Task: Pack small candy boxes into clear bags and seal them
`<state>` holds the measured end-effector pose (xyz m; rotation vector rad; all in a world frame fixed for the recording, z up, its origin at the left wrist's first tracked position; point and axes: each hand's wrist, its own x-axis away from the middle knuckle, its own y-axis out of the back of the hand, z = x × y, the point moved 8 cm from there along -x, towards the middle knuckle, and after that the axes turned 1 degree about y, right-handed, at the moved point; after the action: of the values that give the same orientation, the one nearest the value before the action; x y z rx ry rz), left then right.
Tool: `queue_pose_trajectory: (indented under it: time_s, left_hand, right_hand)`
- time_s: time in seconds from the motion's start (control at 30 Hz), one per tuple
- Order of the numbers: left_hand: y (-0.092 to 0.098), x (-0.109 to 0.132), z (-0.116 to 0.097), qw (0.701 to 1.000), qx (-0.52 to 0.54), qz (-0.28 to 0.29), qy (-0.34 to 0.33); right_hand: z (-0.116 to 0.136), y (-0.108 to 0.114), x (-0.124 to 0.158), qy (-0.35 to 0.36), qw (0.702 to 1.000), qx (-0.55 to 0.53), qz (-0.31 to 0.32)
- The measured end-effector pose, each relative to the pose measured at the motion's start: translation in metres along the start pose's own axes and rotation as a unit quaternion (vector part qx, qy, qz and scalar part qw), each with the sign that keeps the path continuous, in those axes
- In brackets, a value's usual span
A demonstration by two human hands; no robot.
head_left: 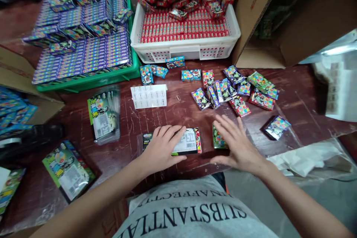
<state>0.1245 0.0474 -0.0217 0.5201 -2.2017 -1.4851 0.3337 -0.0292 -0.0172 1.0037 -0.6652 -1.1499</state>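
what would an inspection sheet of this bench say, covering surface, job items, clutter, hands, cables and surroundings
Surface: glossy dark red-brown tabletop, scuffed
Job's things: flat clear-wrapped pack with a white barcode label; small green printed box beside it
Clutter: loose pile of small purple, red and green cartons; white sheet of oval stickers
Hands: left hand lies on the pack; right hand is spread at the green box, grip unclear
Cables: thin dark line at lower right, possibly one; cannot tell
Surroundings: white plastic basket, green plastic tray, open brown cardboard box
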Motion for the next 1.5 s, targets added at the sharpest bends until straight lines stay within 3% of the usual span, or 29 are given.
queue_pose_trajectory:
  time_s: [0.17, 0.33, 0.5, 0.73, 0.93, 1.17, 1.33, 1.4, 1.5]
  left_hand:
    - [-0.001, -0.004, -0.003, 1.0, 0.015, -0.01, 0.001]
    - [0.001, -0.007, -0.012, 0.998, 0.053, -0.025, -0.012]
    - [0.008, 0.001, -0.003, 0.997, 0.058, -0.051, 0.022]
    - [0.028, 0.006, 0.0, 0.991, 0.042, -0.12, 0.039]
    - [0.03, 0.007, -0.005, 0.992, 0.055, -0.114, 0.019]
    - [0.032, 0.013, 0.001, 0.986, 0.026, -0.146, 0.07]
    - [0.025, 0.015, -0.007, 0.992, 0.032, -0.112, 0.038]
    - [0.027, 0.014, -0.005, 0.988, 0.049, -0.131, 0.063]
    - [0.038, 0.017, 0.006, 0.963, 0.086, -0.195, 0.167]
  right_hand:
    - [-0.026, 0.003, 0.01, -0.007, 0.999, -0.026, 0.023]
    - [-0.007, -0.003, -0.01, 0.029, 0.997, -0.064, 0.024]
    - [0.011, 0.007, -0.016, 0.052, 0.997, -0.051, 0.006]
    - [0.003, 0.033, -0.021, -0.01, 0.992, -0.004, -0.125]
    - [0.023, 0.019, -0.029, 0.042, 0.998, -0.044, -0.022]
    - [0.03, 0.021, -0.028, 0.025, 0.996, -0.019, -0.084]
    - [0.037, 0.012, -0.043, 0.117, 0.99, -0.072, 0.041]
    - [0.036, 0.015, -0.05, 0.126, 0.986, -0.092, 0.059]
    - [0.03, 0.022, -0.064, 0.051, 0.987, -0.153, -0.014]
